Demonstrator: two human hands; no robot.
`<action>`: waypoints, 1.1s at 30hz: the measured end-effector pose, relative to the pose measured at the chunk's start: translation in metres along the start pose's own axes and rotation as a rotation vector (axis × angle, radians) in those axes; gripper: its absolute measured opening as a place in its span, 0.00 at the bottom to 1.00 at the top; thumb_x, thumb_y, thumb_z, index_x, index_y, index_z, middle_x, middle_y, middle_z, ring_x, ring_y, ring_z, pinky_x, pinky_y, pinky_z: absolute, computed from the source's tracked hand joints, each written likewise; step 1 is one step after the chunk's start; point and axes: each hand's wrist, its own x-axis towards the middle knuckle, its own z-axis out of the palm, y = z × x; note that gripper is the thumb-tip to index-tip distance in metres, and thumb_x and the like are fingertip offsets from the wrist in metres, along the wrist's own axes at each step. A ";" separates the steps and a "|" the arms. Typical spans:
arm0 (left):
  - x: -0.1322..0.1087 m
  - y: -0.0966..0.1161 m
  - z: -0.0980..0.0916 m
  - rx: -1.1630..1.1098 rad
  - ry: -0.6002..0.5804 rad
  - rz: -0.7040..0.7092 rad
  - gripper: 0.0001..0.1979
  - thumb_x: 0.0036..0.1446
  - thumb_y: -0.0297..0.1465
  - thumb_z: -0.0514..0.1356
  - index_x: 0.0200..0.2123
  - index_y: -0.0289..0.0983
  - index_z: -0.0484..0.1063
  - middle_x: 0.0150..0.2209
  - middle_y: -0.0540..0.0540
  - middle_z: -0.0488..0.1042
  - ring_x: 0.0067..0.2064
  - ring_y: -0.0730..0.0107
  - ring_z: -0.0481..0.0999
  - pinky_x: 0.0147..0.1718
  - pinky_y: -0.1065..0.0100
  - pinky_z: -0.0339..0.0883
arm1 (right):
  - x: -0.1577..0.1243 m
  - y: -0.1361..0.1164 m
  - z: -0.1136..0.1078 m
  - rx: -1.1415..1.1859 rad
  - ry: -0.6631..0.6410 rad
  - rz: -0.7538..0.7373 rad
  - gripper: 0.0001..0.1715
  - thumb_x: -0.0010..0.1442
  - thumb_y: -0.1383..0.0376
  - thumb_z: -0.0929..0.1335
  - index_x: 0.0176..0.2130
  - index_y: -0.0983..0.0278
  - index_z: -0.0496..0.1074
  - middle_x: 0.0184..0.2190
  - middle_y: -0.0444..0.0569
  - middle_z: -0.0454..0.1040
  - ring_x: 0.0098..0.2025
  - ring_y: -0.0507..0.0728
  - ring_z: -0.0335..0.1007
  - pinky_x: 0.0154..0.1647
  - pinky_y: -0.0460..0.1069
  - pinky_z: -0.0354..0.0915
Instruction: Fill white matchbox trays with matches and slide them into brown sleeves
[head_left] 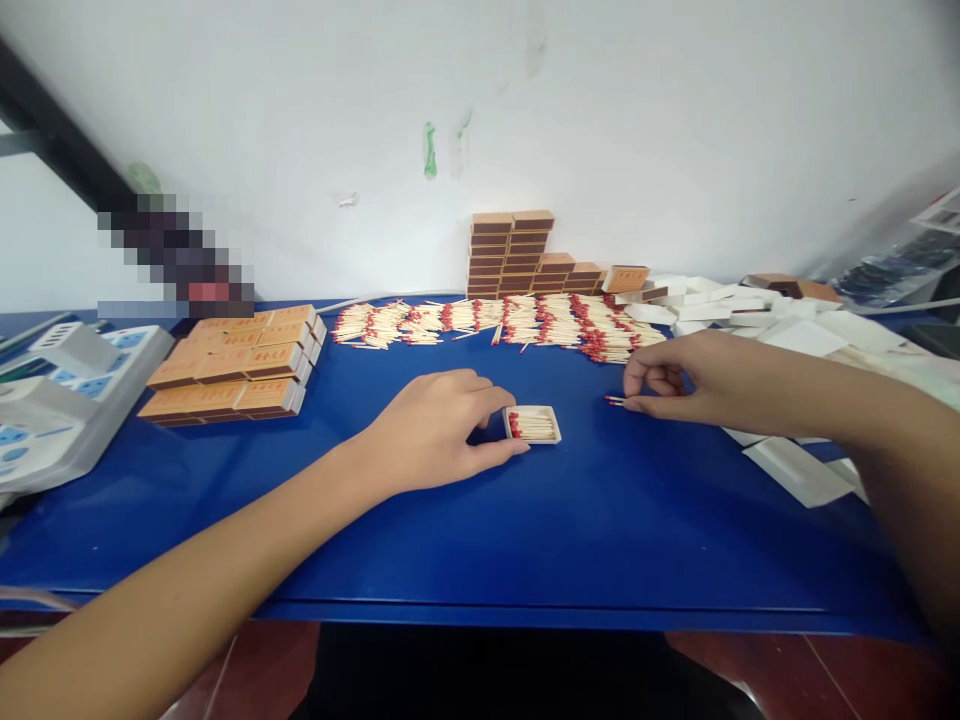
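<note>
My left hand (442, 430) grips the left end of a small white matchbox tray (557, 425) between thumb and fingers. Red-headed matches (536, 428) lie in that tray, their heads toward the hand. Off to the right, my right hand (664, 378) pinches a couple of matches (615, 401) between thumb and fingertip, heads pointing left, just above the blue table. Behind both hands stretches a long row of loose match piles (487, 322), nearest to the right hand at its right end.
Closed matchboxes (240, 365) are stacked at the left beside a white power strip (112, 410). More matchboxes (506, 255) stand against the wall. White paper trays (795, 330) heap up at the right, some under my right forearm. The blue table's (480, 560) front edge runs near my body.
</note>
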 end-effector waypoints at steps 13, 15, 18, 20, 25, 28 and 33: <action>0.001 0.001 -0.001 0.013 0.002 -0.002 0.16 0.71 0.44 0.67 0.50 0.38 0.83 0.37 0.47 0.82 0.38 0.64 0.79 0.37 0.64 0.68 | 0.007 -0.009 0.006 0.060 0.067 -0.140 0.35 0.67 0.31 0.65 0.37 0.57 0.78 0.27 0.48 0.73 0.26 0.56 0.63 0.29 0.52 0.55; 0.001 0.002 0.000 0.013 0.003 -0.007 0.16 0.71 0.44 0.67 0.50 0.38 0.83 0.37 0.47 0.82 0.38 0.64 0.79 0.37 0.64 0.68 | 0.005 -0.020 0.008 0.093 0.129 -0.208 0.34 0.69 0.32 0.65 0.37 0.56 0.78 0.27 0.48 0.74 0.28 0.57 0.64 0.31 0.52 0.56; 0.001 0.002 0.002 0.005 0.007 -0.008 0.16 0.71 0.44 0.68 0.51 0.38 0.83 0.37 0.47 0.82 0.38 0.64 0.79 0.36 0.64 0.68 | 0.003 -0.043 0.015 0.145 0.230 -0.316 0.29 0.71 0.38 0.65 0.38 0.57 0.78 0.27 0.47 0.74 0.29 0.57 0.66 0.33 0.52 0.57; 0.002 0.002 0.003 0.004 0.008 -0.015 0.17 0.70 0.45 0.68 0.51 0.39 0.82 0.38 0.47 0.82 0.38 0.63 0.80 0.37 0.64 0.68 | 0.003 -0.058 0.024 0.154 0.261 -0.374 0.24 0.72 0.42 0.66 0.39 0.57 0.78 0.27 0.45 0.73 0.29 0.57 0.67 0.33 0.52 0.57; 0.004 0.003 0.005 0.001 -0.011 -0.028 0.17 0.70 0.46 0.67 0.50 0.39 0.82 0.38 0.46 0.82 0.40 0.62 0.80 0.38 0.63 0.69 | 0.007 -0.078 0.044 0.142 0.335 -0.431 0.19 0.73 0.47 0.66 0.39 0.56 0.75 0.30 0.47 0.76 0.31 0.59 0.71 0.34 0.53 0.59; 0.004 0.004 0.005 -0.005 -0.010 -0.026 0.17 0.70 0.45 0.67 0.49 0.38 0.82 0.38 0.46 0.81 0.39 0.62 0.80 0.38 0.63 0.68 | 0.006 -0.080 0.045 0.127 0.359 -0.423 0.18 0.73 0.47 0.66 0.39 0.56 0.75 0.31 0.48 0.77 0.31 0.59 0.72 0.33 0.53 0.59; 0.003 0.003 0.003 -0.029 0.006 -0.009 0.15 0.70 0.44 0.69 0.50 0.39 0.82 0.36 0.48 0.81 0.38 0.63 0.79 0.37 0.64 0.67 | 0.003 -0.066 0.032 0.083 0.407 -0.426 0.16 0.73 0.51 0.67 0.40 0.56 0.77 0.28 0.46 0.74 0.29 0.57 0.68 0.32 0.52 0.58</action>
